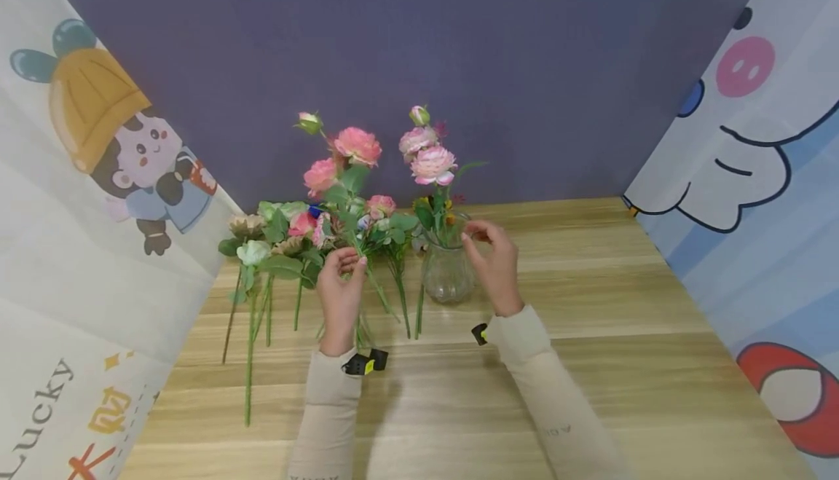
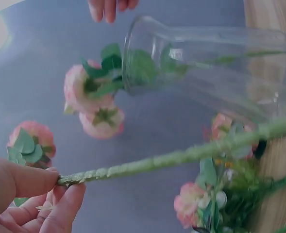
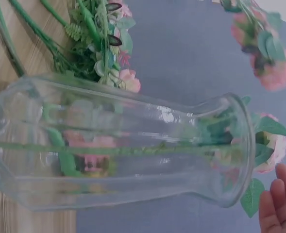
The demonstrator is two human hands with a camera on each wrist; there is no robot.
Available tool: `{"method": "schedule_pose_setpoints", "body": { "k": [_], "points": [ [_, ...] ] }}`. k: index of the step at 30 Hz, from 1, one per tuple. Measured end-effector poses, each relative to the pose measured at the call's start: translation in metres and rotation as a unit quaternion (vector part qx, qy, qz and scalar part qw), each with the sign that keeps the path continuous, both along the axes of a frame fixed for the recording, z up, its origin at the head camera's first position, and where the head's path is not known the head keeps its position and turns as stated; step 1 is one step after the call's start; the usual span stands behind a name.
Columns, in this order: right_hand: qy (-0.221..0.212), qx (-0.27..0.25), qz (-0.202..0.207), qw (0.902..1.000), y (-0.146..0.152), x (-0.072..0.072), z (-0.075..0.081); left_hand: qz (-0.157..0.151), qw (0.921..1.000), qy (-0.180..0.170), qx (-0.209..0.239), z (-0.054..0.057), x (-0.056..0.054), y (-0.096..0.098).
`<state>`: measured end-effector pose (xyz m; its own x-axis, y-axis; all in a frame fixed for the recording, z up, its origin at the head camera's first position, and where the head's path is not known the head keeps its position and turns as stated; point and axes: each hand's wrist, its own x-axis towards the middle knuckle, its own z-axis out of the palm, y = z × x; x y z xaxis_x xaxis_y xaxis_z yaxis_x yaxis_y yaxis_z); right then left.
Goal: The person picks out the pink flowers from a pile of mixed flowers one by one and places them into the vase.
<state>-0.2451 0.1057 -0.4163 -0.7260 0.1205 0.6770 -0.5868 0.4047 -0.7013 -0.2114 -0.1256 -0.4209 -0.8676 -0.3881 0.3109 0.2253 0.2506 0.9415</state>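
My left hand (image 1: 341, 292) pinches the green stem (image 2: 181, 156) of a coral-pink artificial flower spray between thumb and fingertips. Its coral blooms (image 1: 357, 146) and a pale bud (image 1: 309, 123) rise above the hand, left of the vase. The clear glass vase (image 1: 448, 283) stands upright on the table. One pale pink flower spray (image 1: 433, 165) is in it, its stem (image 3: 133, 150) visible through the glass. Beside the vase's rim, my right hand (image 1: 496, 265) has loosely bent fingers and holds nothing. In the right wrist view its fingertips (image 3: 278, 194) show just beyond the rim.
Several artificial flowers lie in a row on the wooden table (image 1: 590, 392) left of the vase, including a mint-white bloom (image 1: 253, 253) and a small pink bunch (image 1: 381, 207). Their stems point towards me. A dark partition (image 1: 524, 72) closes off the back; printed curtains (image 1: 741, 167) hang on both sides.
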Motion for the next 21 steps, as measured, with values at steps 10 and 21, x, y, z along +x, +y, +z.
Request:
{"method": "schedule_pose_setpoints", "body": {
  "k": [10,21],
  "points": [
    [-0.045,-0.045,0.077,0.9949,-0.015,0.025,0.021,-0.039,0.9990,0.023,0.004,0.000,0.009,0.031],
    [-0.152,-0.081,0.140,0.9749,-0.026,0.040,0.035,-0.076,0.9954,0.044,-0.040,0.007,0.018,0.051]
  ]
}}
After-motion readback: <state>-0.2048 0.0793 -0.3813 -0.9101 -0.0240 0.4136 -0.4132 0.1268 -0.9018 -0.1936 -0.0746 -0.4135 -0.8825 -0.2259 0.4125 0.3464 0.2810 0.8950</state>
